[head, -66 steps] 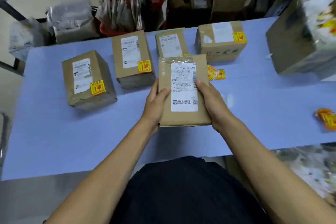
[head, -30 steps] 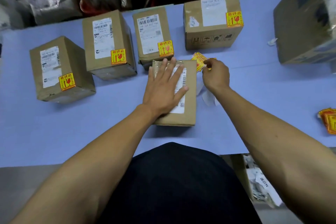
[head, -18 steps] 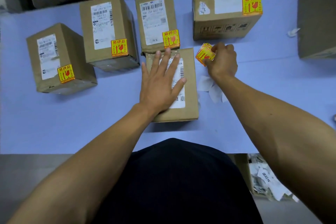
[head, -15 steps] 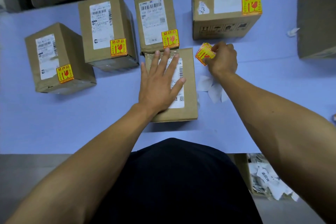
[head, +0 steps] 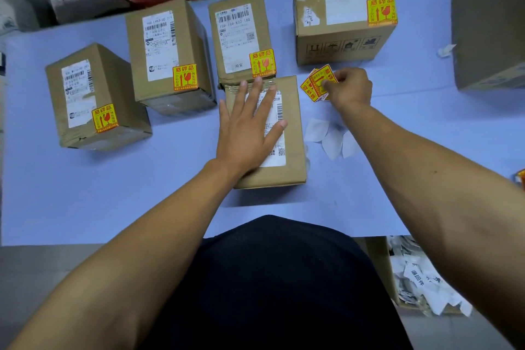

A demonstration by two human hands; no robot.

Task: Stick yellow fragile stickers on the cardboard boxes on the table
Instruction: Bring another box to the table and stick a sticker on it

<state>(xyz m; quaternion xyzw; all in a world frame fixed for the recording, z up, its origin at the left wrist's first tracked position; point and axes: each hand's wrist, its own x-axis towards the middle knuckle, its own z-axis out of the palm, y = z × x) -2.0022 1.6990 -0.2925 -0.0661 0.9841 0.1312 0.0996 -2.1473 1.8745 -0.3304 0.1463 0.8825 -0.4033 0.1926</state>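
So we've got our left hand (head: 250, 128) lying flat, fingers (head: 262, 96) spread apart, on top of the nearest cardboard box (head: 294, 133), which sits on the blue tabletop (head: 99, 193) and is the only box up front with no yellow sticker on it. Our right hand (head: 350, 88) is just right of that box, fingers pinched together on a little fanned stack of yellow fragile stickers (head: 318, 84), with some white backing scraps (head: 329, 135) lying on the tabletop just below it. Behind, four more boxes (head: 170, 57) stand in a row, each already showing a yellow sticker by its white label.
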